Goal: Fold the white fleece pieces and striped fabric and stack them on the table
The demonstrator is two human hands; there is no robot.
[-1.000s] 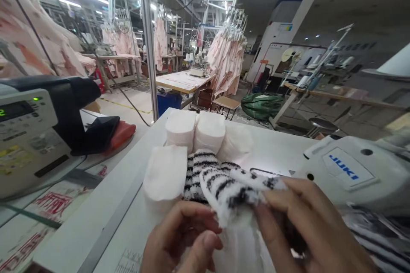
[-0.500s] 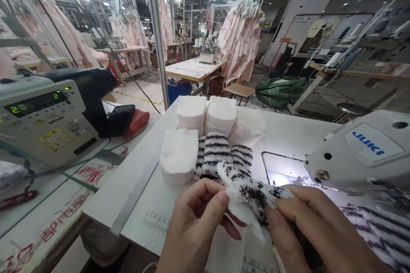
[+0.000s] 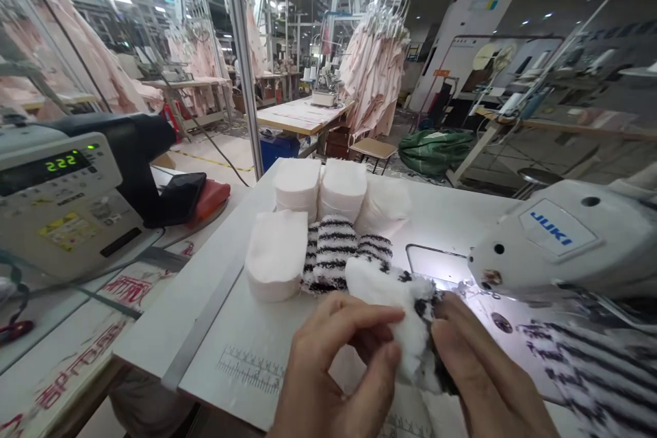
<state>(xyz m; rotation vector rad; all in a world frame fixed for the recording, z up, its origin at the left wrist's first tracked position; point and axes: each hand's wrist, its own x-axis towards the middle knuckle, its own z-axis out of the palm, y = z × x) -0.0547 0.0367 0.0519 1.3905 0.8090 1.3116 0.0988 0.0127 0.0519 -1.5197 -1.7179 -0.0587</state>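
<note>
Head view shows the fuzzy piece (image 3: pixel 411 338) slanting far-left to near-right

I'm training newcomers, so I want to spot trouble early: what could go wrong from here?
The fuzzy piece in the right hand looks soft and might fold or slip. The white stacks beyond it could be knocked askew by a passing hand. The striped fabric lies close to the sewing machine and might snag on it.

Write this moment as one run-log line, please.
Right hand: grips fuzzy piece; Left hand: at its white side; Beyond: striped pieces, white stacks
</note>
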